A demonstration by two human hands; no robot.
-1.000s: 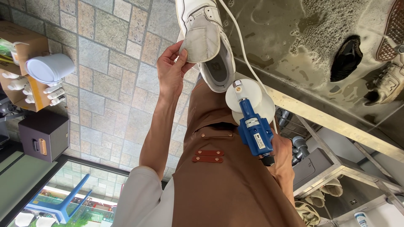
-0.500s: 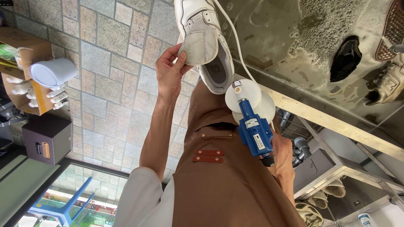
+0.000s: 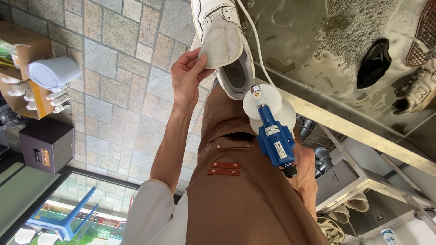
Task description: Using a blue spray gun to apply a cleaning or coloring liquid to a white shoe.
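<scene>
L hand (image 3: 188, 79) pinches white leather sneaker (image 3: 222, 41) tongue; R hand (image 3: 305, 177) clamps blue spin-brush tool (image 3: 274, 138), pad at sneaker's 5 o'clock, axes roughly parallel.

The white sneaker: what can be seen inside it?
Inside the white sneaker, a grey insole shows at the heel opening. The left hand pulls the tongue back, and it covers the toe end, so that part cannot be seen.
</scene>
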